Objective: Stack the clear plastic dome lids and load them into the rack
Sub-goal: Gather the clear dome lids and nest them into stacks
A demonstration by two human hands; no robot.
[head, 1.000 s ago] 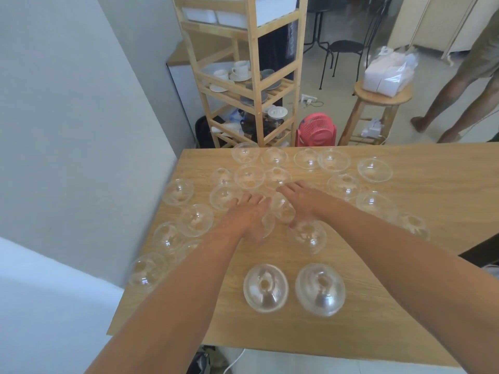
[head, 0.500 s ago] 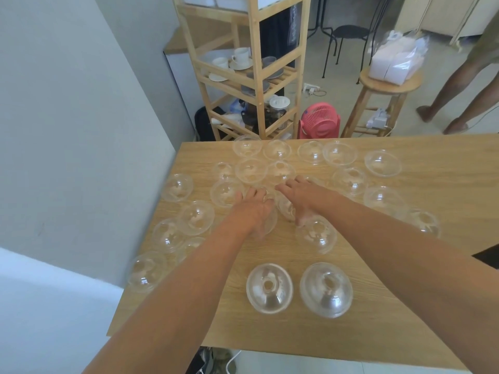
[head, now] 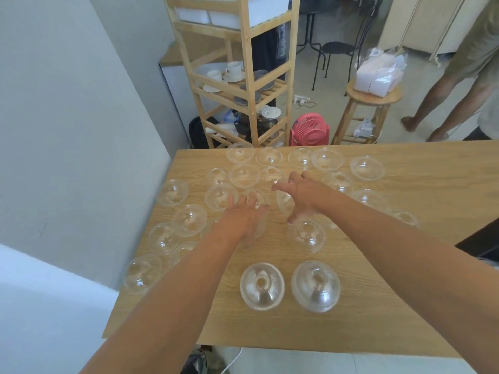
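Both bare arms stretched over the light wooden table (head: 405, 265), reaching mid-surface among the clear plastic dome lids (head: 262, 286) scattered rim-down from near edge to far edge; left hand (head: 243, 214) laid flat on a lid, fingers spread and open, probably pressing it onto another, though glare blurs that; right hand (head: 299, 195) open too, fingers splayed around a neighbouring lid, gripping nothing yet; no stack visibly formed; tall slatted wooden rack (head: 244, 85) beyond the far edge, shelves crowded with cups and saucers; pink fan (head: 310, 129) and round wooden stool (head: 374, 103) on the floor beside it.
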